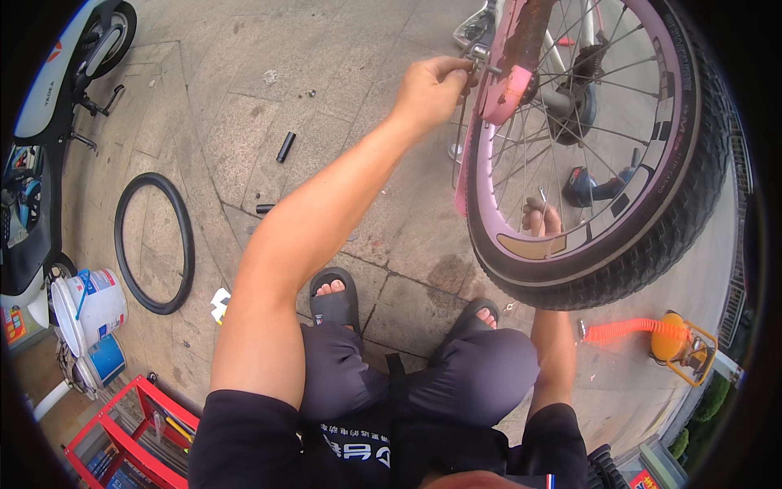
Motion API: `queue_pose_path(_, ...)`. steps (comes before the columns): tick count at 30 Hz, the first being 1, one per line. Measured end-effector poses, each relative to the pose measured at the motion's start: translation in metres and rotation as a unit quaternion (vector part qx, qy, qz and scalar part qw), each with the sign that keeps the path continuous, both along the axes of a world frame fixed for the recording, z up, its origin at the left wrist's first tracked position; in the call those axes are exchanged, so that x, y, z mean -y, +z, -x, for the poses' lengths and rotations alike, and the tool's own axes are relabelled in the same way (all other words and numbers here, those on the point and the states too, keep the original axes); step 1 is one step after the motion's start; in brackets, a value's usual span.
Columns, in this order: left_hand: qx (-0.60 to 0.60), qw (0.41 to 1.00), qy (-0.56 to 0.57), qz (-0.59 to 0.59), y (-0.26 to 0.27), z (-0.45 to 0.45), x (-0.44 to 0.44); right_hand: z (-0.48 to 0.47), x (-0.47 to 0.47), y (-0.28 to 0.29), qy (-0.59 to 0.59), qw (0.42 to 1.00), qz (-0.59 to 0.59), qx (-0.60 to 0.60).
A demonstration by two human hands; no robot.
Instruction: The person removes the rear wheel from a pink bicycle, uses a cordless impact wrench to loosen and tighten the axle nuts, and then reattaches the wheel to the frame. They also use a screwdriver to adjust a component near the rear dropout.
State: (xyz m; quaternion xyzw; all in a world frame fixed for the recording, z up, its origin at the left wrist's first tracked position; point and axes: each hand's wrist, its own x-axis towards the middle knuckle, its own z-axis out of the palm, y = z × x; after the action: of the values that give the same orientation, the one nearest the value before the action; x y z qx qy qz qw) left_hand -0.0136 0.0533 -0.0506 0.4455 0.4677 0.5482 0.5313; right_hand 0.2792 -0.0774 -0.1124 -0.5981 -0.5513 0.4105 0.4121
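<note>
A small bicycle's wheel with a pink rim (489, 183) and knobbly black tyre (617, 278) stands raised at the right. My left hand (435, 88) is at its near side, thumb and fingers pinched on a small metal part (475, 61) by the axle; the fingertips are partly hidden. Close by are a pink guard (508, 96) and a rusty frame tube (524, 40). My right hand (542, 219) shows through the spokes, low behind the rim, its fingers bent around a small shiny metal tool (542, 194). The tyre hides that wrist.
A blue cordless power tool (595, 185) lies beyond the spokes. An orange coiled hose (623, 330) runs to a yellow compressor at right. Leftward are a black inner tube (190, 244), a black grip-like tube (285, 147), buckets (101, 305), a red tool cart (110, 422) and an electric scooter (46, 91).
</note>
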Motion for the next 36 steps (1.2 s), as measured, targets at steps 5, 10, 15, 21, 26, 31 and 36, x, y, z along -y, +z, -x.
queue_pose_path(5, 0.001, 0.997, -0.042, -0.061, -0.011, -0.004, 0.009, -0.03, 0.04, 0.002, 0.083, 0.983, 0.127, -0.104)
queue_pose_path(10, 0.066, 0.993, -0.042, -0.094, -0.035, -0.016, 0.021, -0.004, 0.059, 0.048, 0.22, 0.963, 0.091, 0.125)
queue_pose_path(15, -0.045, 0.982, -0.001, -0.182, -0.03, -0.017, 0.023, 0.035, 0.053, 0.074, 0.315, 0.871, -0.05, 0.374)
queue_pose_path(21, -0.066, 0.985, -0.015, -0.161, -0.023, -0.012, 0.024, 0.042, 0.044, 0.061, 0.297, 0.899, -0.006, 0.323)
queue_pose_path(26, -0.086, 0.985, -0.029, -0.148, -0.022, -0.013, 0.023, 0.04, 0.04, 0.058, 0.305, 0.875, -0.089, 0.365)
queue_pose_path(31, -0.112, 0.975, -0.042, -0.186, -0.029, -0.016, 0.017, 0.05, 0.04, 0.061, 0.234, 0.939, 0.063, 0.242)
queue_pose_path(36, -0.09, 0.978, -0.047, -0.181, -0.034, -0.019, 0.022, 0.046, 0.038, 0.052, 0.267, 0.929, 0.006, 0.255)
